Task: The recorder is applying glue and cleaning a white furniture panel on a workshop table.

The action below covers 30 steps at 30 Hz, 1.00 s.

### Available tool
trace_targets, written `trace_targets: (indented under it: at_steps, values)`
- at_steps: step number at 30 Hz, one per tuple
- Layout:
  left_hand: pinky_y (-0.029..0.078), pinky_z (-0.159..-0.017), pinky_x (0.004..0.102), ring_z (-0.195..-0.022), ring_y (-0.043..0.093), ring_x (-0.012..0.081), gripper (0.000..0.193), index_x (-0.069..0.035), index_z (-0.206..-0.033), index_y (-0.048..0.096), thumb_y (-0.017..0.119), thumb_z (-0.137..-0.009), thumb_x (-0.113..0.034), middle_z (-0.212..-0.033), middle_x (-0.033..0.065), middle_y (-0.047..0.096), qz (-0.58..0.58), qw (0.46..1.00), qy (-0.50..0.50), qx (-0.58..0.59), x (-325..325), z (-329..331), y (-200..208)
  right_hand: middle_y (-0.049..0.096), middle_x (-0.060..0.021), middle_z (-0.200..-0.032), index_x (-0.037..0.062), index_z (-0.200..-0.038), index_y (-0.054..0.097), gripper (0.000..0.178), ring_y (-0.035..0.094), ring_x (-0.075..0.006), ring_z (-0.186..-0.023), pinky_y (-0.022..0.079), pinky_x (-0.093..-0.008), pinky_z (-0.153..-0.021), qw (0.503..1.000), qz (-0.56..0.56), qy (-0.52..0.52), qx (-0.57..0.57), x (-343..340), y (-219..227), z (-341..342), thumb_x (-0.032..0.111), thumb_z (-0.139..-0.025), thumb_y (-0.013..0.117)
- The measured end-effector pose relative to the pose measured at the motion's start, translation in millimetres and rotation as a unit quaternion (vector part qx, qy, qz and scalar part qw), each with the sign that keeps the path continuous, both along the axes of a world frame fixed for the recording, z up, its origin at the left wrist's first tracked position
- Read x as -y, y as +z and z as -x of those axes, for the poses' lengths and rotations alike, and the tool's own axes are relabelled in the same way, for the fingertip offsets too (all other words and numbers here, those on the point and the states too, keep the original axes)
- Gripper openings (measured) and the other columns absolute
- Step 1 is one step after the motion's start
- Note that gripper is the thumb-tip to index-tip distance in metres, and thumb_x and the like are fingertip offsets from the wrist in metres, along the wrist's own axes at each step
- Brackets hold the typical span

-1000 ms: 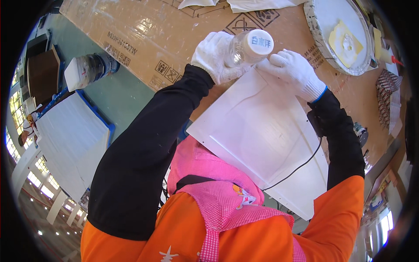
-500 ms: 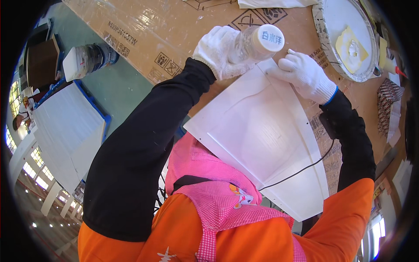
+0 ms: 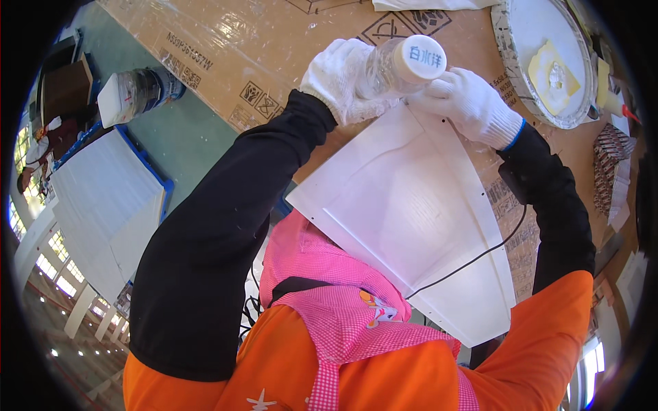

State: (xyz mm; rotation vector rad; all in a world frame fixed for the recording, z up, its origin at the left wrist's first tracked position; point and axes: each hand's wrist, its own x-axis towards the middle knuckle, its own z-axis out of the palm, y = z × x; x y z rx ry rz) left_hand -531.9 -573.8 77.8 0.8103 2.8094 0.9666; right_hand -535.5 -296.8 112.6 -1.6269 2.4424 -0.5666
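A clear plastic bottle [image 3: 376, 73] with a broad white cap [image 3: 420, 59] is tilted, its cap toward me, over the far tip of a white fan-shaped panel [image 3: 418, 185]. Wrapped around the bottle's side is my left hand [image 3: 340, 79], in a white knit glove. My right hand [image 3: 467, 103], gloved the same way, is curled close against the cap's right side, above the panel's tip. Its fingertips are partly hidden by the cap, and what they hold, if anything, I cannot make out. The panel has small holes along its edges and lies in front of my body.
Brown printed cardboard [image 3: 226, 55] covers the table. At the far right stands a round white tub [image 3: 510, 48] with a yellow piece on it. A large clear jar [image 3: 140, 94] and stacked white boards [image 3: 113, 198] are at left. A black cable [image 3: 473, 266] crosses the panel.
My right hand has moved up and left, from the panel's tip to beside the bottle's cap. The bottle and left hand have barely shifted.
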Motion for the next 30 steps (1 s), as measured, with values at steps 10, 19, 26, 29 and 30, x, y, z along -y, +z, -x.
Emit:
trace_targets:
  at_steps: [10, 19, 26, 29, 30]
  values:
    - [0.055, -0.094, 0.0387, -0.105, 0.067, 0.0308, 0.078, -0.004, -0.121, 0.064, 0.093, -0.064, -0.049, -0.111, 0.0139, 0.065, -0.018, 1.000, -0.006, -0.010, -0.2, 2.3, -1.0, 0.058, -0.0045, -0.093, 0.0155, -0.119, 0.070, 0.042, 0.060, -0.0268, -0.087, 0.050, -0.0396, -0.079, 1.000, -0.005, -0.016, 0.015, -5.6, -1.6, 0.4, 0.004, -0.079, 0.068]
    - [0.055, -0.092, 0.0401, -0.102, 0.066, 0.0332, 0.078, -0.005, -0.123, 0.064, 0.092, -0.065, -0.049, -0.112, 0.0148, 0.065, -0.003, 1.000, -0.005, -0.023, 2.4, 2.9, -2.3, 0.057, -0.0060, -0.090, 0.0178, -0.125, 0.071, 0.042, 0.062, -0.0274, -0.089, 0.051, -0.0378, -0.077, 0.991, -0.007, -0.117, 0.068, -10.2, 4.7, -16.9, 0.004, -0.085, 0.067]
    - [0.055, -0.092, 0.0400, -0.104, 0.066, 0.0320, 0.080, -0.006, -0.124, 0.063, 0.093, -0.063, -0.049, -0.112, 0.0135, 0.065, 0.002, 1.000, 0.010, 0.012, -0.2, -0.2, 3.7, 0.059, -0.0050, -0.087, 0.0240, -0.124, 0.073, 0.035, 0.063, -0.0260, -0.080, 0.053, -0.0387, -0.069, 0.969, 0.052, -0.227, 0.080, -0.5, -17.6, -30.3, 0.012, -0.092, 0.068]
    - [0.055, -0.093, 0.0399, -0.105, 0.066, 0.0314, 0.079, -0.006, -0.123, 0.064, 0.092, -0.064, -0.050, -0.111, 0.0133, 0.065, 0.029, 0.999, -0.008, -0.018, -1.7, 0.8, 5.6, 0.060, -0.0041, -0.083, 0.0243, -0.122, 0.074, 0.030, 0.064, -0.0259, -0.078, 0.052, -0.0383, -0.066, 0.976, 0.036, -0.205, 0.071, 1.1, -13.5, -25.4, 0.018, -0.093, 0.069]
    - [0.055, -0.093, 0.0399, -0.105, 0.066, 0.0314, 0.079, -0.006, -0.123, 0.064, 0.092, -0.064, -0.050, -0.111, 0.0133, 0.065, 0.030, 0.999, -0.008, -0.018, -1.3, 0.9, 4.1, 0.060, -0.0041, -0.083, 0.0243, -0.122, 0.074, 0.030, 0.064, -0.0259, -0.078, 0.052, -0.0383, -0.066, 0.975, 0.037, -0.205, 0.071, 1.9, -14.0, -24.5, 0.018, -0.093, 0.069]
